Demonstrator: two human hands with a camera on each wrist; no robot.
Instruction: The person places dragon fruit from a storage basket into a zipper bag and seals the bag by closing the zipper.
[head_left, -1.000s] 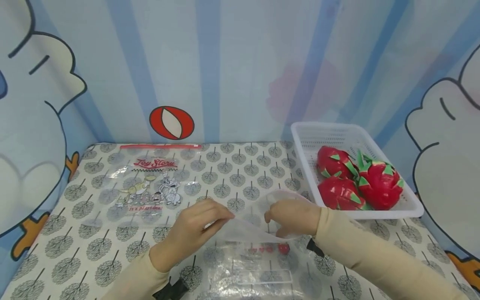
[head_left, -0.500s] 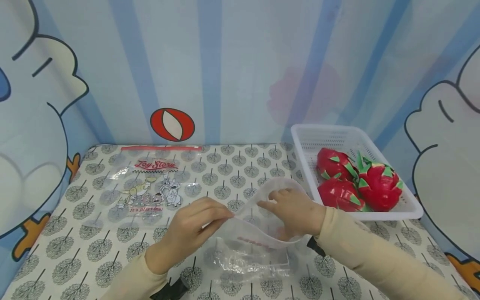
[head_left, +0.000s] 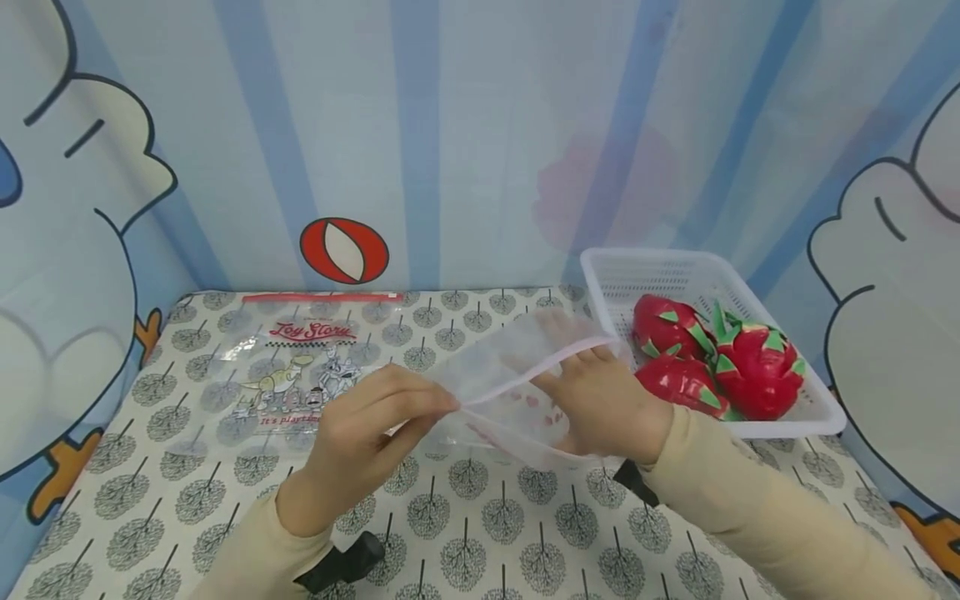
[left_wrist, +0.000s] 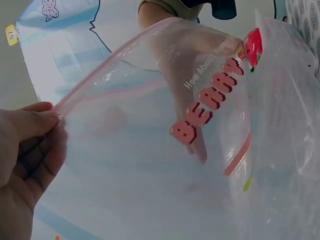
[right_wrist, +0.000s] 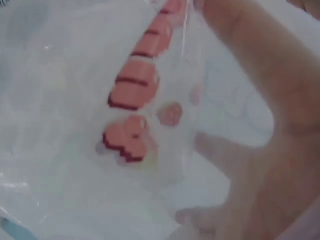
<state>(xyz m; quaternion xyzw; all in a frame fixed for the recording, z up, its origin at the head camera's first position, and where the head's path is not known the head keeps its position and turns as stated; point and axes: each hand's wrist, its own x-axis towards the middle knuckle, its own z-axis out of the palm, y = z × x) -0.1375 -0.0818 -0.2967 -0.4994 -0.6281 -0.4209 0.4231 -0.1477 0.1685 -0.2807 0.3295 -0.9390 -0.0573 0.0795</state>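
Observation:
My left hand (head_left: 360,442) pinches one corner of the mouth of a clear plastic bag (head_left: 480,358) between thumb and fingertips. The bag has a pale pink rim and, in the left wrist view, red "BERRY" lettering (left_wrist: 210,100). My right hand (head_left: 611,404) reaches into the bag's mouth with spread fingers. Its fingertips show through the film beyond the rim, and the mouth gapes around it. In the right wrist view the thumb and fingers (right_wrist: 225,155) are seen close up, beside the printed film.
A second clear bag with "Toy Story" print (head_left: 300,367) and a red slider lies flat at the back left. At the right, a white basket (head_left: 750,429) holds three red dragon fruits (head_left: 761,371) with green tips. A tree-patterned cloth (head_left: 465,533) covers the table.
My right hand's fingers have straightened and pushed farther into the bag, spreading its mouth. The bag's body has swung up and away from the near table; my left hand keeps its pinch.

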